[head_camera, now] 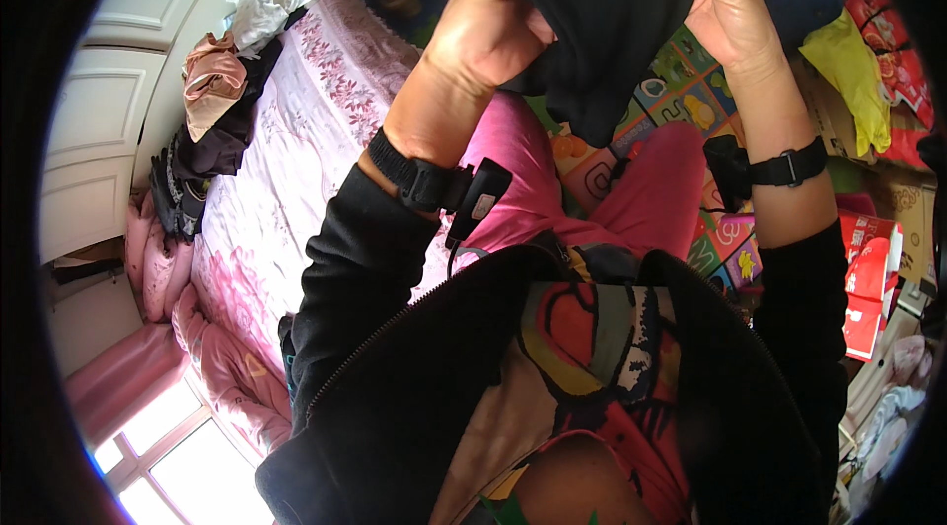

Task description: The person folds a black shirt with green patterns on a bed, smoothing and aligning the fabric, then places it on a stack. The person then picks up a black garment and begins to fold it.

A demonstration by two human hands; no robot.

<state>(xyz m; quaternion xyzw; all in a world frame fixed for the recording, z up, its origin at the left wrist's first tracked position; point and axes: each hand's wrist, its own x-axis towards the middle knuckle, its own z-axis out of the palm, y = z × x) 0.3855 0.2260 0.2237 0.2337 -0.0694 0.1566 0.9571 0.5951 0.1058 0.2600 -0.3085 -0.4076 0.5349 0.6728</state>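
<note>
A black cloth garment [599,22] is held up in front of me at the top of the view, hanging in loose folds above my pink trousers [518,162]. My left hand [488,29] is bent at the wrist, with its fingers tucked into the cloth and mostly hidden by it. At the garment's right edge is my right hand [729,7], palm towards me. Its thumb lies against the black fabric, while the fingertips run up to the picture's rim, so its grip is unclear. Both wrists carry black straps with small devices.
A bed with a floral sheet [296,125] stands on the left, with piled clothes [214,81] along its far side by white cabinets [103,103]. A patterned play mat [695,103] covers the floor. On the right lie a yellow bag [851,81] and a red box [869,281].
</note>
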